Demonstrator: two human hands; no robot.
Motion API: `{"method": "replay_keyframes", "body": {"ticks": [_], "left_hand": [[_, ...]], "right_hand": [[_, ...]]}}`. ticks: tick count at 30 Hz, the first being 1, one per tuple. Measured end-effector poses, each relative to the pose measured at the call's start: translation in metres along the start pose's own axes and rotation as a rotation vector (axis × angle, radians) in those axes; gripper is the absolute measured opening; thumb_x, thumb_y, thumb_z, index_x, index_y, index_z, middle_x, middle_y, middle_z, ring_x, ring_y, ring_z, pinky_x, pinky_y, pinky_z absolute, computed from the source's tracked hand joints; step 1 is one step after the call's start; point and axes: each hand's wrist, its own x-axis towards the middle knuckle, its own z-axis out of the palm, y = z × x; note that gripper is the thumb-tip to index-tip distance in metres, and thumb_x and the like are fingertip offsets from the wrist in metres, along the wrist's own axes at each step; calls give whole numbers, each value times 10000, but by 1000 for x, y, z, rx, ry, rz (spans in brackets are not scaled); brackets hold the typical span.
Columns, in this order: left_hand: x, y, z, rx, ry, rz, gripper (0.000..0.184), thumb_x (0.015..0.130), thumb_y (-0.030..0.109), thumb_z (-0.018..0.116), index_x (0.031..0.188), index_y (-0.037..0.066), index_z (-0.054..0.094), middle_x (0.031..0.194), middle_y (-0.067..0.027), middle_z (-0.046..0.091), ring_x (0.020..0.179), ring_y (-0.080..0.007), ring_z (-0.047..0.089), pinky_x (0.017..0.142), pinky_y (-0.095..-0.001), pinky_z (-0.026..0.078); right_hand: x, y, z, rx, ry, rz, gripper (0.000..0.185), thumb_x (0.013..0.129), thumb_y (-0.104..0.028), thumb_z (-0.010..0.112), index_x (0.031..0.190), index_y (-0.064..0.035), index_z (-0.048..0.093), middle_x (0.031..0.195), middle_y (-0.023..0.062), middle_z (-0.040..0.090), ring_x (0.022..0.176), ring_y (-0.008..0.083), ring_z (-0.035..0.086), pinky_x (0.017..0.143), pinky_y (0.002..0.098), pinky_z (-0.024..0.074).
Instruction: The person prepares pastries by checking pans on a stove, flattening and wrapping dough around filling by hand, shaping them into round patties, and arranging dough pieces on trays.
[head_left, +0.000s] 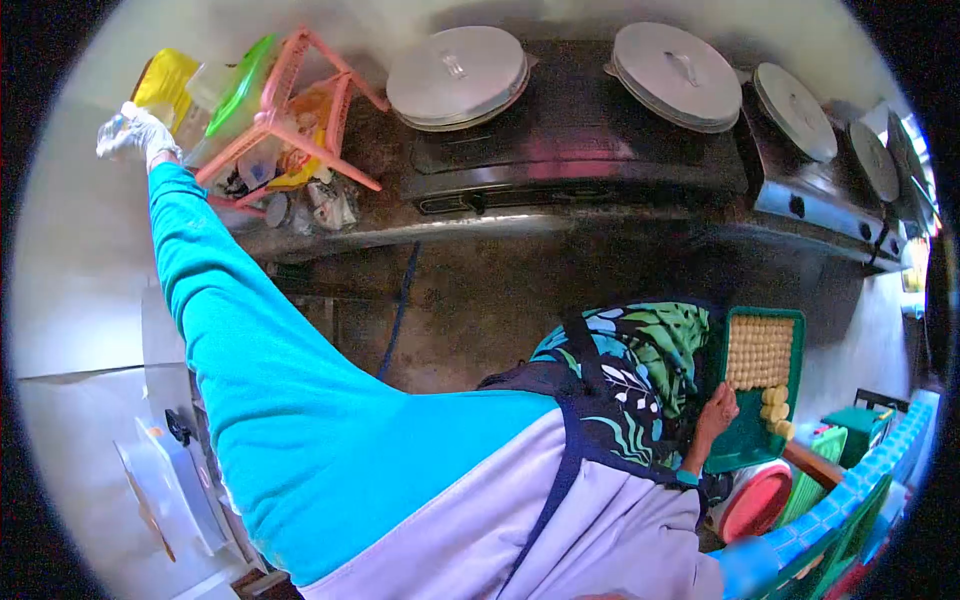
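Note:
My left hand (140, 135), in a white glove, is raised at the far upper left against the pale wall, beside a yellow packet (168, 88). Its fingers look closed around something pale or see-through that I cannot make out. Low on the right, my bare right hand (716, 416) grips the near side rim of a green tray (727, 450). Tight rows of small round tan dough pieces (760, 350) fill one end of that tray. Several larger loose rounds (775, 405) lie beside the rows, close to the fingers.
A pink plastic rack (268, 125) holding packets and a green lid (243, 85) stand on the counter. Lidded pots (458, 75) sit on the dark stove (560, 165), with more on a second cooker (830, 215). A red lid (757, 500) lies below the tray, near a blue-tiled ledge (850, 500).

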Motion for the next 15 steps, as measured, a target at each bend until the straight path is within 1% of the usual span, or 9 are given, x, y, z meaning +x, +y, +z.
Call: {"method": "replay_keyframes", "body": {"ticks": [2, 4, 6, 7, 8, 10, 11, 12, 15], "left_hand": [[-4, -9, -1, -268, -139, -126, 597, 752, 157, 717, 1103, 29, 250, 992, -101, 420, 836, -190, 493, 637, -331, 487], [-6, -23, 4, -465, -302, -209, 700, 773, 179, 727, 1212, 46, 197, 1094, -125, 371, 895, -191, 473, 652, -339, 522], [-31, 32, -38, -528, -320, -359, 746, 783, 169, 717, 1253, 47, 150, 1076, -104, 390, 931, -174, 478, 622, -333, 516], [-44, 80, -70, -607, -129, -465, 510, 771, 119, 710, 1144, -11, 388, 914, -75, 506, 837, -146, 533, 569, -325, 484], [-51, 105, -91, -613, -131, -473, 510, 771, 119, 710, 1144, -11, 388, 914, -75, 506, 837, -146, 533, 569, -325, 484], [-57, 140, -129, -886, -193, -430, 174, 756, 75, 692, 844, -28, 583, 711, -45, 554, 674, -156, 555, 539, -314, 450], [-58, 168, -160, -924, -256, -316, 176, 745, 65, 681, 607, -5, 598, 575, -26, 537, 529, -163, 504, 517, -317, 435], [-64, 189, -179, -956, -292, -255, 169, 747, 69, 681, 621, -5, 598, 584, -27, 537, 538, -163, 505, 521, -318, 436], [-69, 202, -201, -944, -287, -124, 153, 754, 80, 681, 662, -7, 596, 609, -31, 538, 564, -160, 508, 533, -319, 436]], "right_hand": [[-2, 12, 12, -95, 75, -81, 354, 991, -329, 441, 1142, -61, 617, 1111, 150, 623, 1011, 323, 568, 855, 436, 416], [0, 5, 4, -44, 35, -45, 364, 991, -335, 438, 1156, -59, 608, 1117, 151, 622, 1012, 328, 566, 862, 435, 415], [-1, 7, -3, -10, -14, -3, 375, 991, -342, 436, 1171, -57, 600, 1123, 152, 621, 1012, 334, 564, 869, 434, 414], [-1, 9, -2, 13, -42, 36, 383, 991, -346, 435, 1172, -52, 601, 1129, 153, 620, 1007, 342, 564, 869, 434, 414], [0, 8, -1, 43, -65, 75, 392, 990, -350, 435, 1174, -48, 603, 1135, 154, 619, 1002, 349, 564, 869, 435, 413], [2, 4, -6, 60, -66, 85, 393, 990, -346, 435, 1169, -41, 605, 1126, 162, 619, 995, 354, 563, 867, 439, 410], [3, 1, -9, 80, -70, 96, 394, 989, -343, 436, 1163, -34, 606, 1117, 171, 619, 988, 359, 562, 866, 443, 406], [4, 0, -14, 72, -66, 100, 394, 989, -343, 436, 1163, -34, 606, 1117, 171, 619, 988, 359, 562, 866, 443, 406], [13, -1, -21, 107, -266, 145, 364, 982, -303, 447, 1155, -33, 619, 1113, 161, 631, 1050, 345, 560, 892, 440, 396]]}}
